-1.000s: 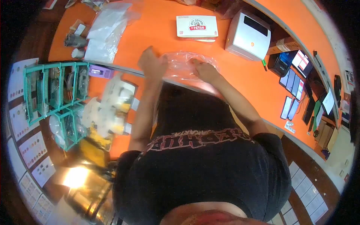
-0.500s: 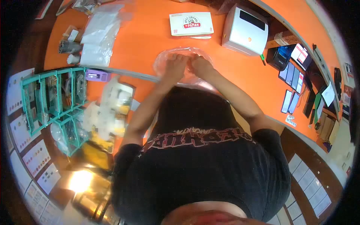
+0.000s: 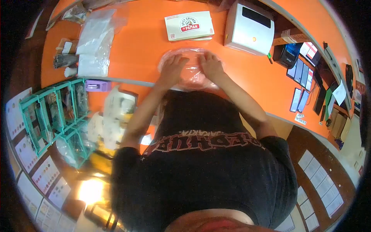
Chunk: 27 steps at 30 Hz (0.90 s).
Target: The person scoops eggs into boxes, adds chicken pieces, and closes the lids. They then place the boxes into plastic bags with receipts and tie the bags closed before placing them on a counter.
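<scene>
A clear plastic bag (image 3: 192,75) lies spread on the orange counter, close to its front edge. On its left part rests my left hand (image 3: 174,69), fingers apart and pointing away from me. My right hand (image 3: 211,66) lies on the bag's right part, its fingers also spread. Between the two hands the shiny, wrinkled plastic shows. Just beyond the bag sits a white food box (image 3: 189,26) with a red and black logo.
A white device (image 3: 250,29) stands right of the box, with several phones (image 3: 300,75) farther right. Plastic sheets (image 3: 94,42) lie at the left. Below them are a purple object (image 3: 97,85) and a green rack (image 3: 54,112).
My hands have moved apart, from close together at the middle of the bag to its left and right sides. The fingers have spread. The whole view has shifted slightly.
</scene>
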Available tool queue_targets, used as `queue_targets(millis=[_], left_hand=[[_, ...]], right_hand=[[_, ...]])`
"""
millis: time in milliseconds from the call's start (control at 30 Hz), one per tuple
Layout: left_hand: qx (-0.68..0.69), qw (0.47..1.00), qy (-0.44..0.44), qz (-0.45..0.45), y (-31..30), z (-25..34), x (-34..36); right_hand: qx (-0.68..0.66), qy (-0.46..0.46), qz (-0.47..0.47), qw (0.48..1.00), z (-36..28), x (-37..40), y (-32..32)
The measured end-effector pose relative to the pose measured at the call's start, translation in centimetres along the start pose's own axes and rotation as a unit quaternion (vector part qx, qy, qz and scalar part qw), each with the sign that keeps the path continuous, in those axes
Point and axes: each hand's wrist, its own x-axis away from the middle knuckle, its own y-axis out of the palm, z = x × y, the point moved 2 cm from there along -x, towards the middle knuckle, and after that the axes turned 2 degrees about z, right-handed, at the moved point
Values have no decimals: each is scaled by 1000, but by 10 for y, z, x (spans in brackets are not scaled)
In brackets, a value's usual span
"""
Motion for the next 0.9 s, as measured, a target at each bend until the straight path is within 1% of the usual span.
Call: queue_targets(millis=[67, 100, 167, 200, 233, 267, 300, 333, 367, 400, 433, 467, 500, 533, 567, 633, 667, 733, 767, 800, 867, 900], left_hand=[[-85, 995, 4, 41, 14, -15, 2], [-129, 990, 23, 54, 12, -16, -1], [-210, 973, 59, 75, 8, -10, 0], [-110, 993, 30, 34, -1, -10, -2], [-12, 1000, 5, -2, -21, -11, -11], [86, 995, -19, -43, -40, -9, -19], [165, 981, -102, 13, -66, -5, -26], [242, 950, -184, 69, -94, 1, -33], [316, 903, -263, 123, -108, 1, -35], [313, 898, -251, 182, -97, -17, -46], [309, 889, -238, 240, -76, -49, -68], [305, 876, -224, 299, -65, -70, -86], [315, 887, -227, 252, -68, -71, -98], [324, 895, -230, 204, -77, -66, -110], [331, 902, -230, 155, -83, -63, -119], [346, 899, -221, 152, -82, -73, -130], [353, 898, -216, 150, -81, -78, -135], [458, 839, -278, 91, -84, -72, -132], [508, 802, -308, 60, -84, -68, -130], [518, 792, -319, 48, -88, -60, -128], [536, 773, -339, 27, -100, -46, -119], [527, 786, -320, 49, -106, -41, -110]], right_hand=[[-24, 51, 11, 998, 7, -6, 3], [13, 94, 3, 995, 1, -3, -19], [-59, 18, -16, 998, 8, -4, -23], [-128, 1, -13, 992, 11, -8, -38], [-195, -16, -12, 980, 14, -12, -54], [-299, -11, -5, 954, 8, -3, -90], [-400, -5, -2, 916, 5, 3, -114], [-355, 7, 158, 921, 8, -1, -129], [-301, 19, 312, 901, 7, -4, -141], [-239, 32, 457, 856, 5, -4, -148], [-222, 65, 460, 857, 9, -17, -142], [-303, 127, 397, 857, 22, -41, -127], [-380, 188, 326, 845, 35, -67, -106], [-452, 247, 251, 820, 41, -79, -91], [-513, 225, 215, 800, 42, -79, -85], [-623, 175, 147, 748, 46, -82, -90], [-612, 218, 160, 743, 49, -86, -92], [-586, 314, 176, 726, 43, -75, -101], [-634, 275, 156, 706, 55, -89, -73], [-680, 238, 131, 681, 67, -103, -44], [-724, 207, 119, 648, 48, -86, -86], [-707, 199, 123, 667, 41, -76, -95]])
